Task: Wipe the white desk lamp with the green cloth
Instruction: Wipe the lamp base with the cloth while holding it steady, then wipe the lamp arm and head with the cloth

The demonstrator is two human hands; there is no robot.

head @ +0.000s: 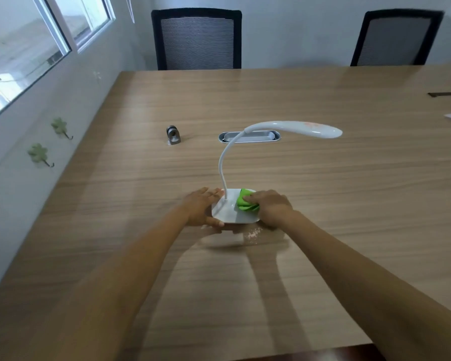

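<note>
Right fingers (255, 197) pinching cloth (246, 203) on lamp (231, 212) base; left hand (202, 207) fingers spread, bracing base on desk (323, 191).

Glossy white plastic on the desk lamp (245, 212), smooth, with a sheen along head and base. Soft, matt green cloth (245, 203), crumpled on the base. Wood-grain laminate table (349, 204), smooth, faintly reflective. Brushed metal on the oval cable grommet (249, 137) toward the far edge and on the small fitting (173, 136) beside it. Black mesh fabric on the chair backs (197, 40).
</note>
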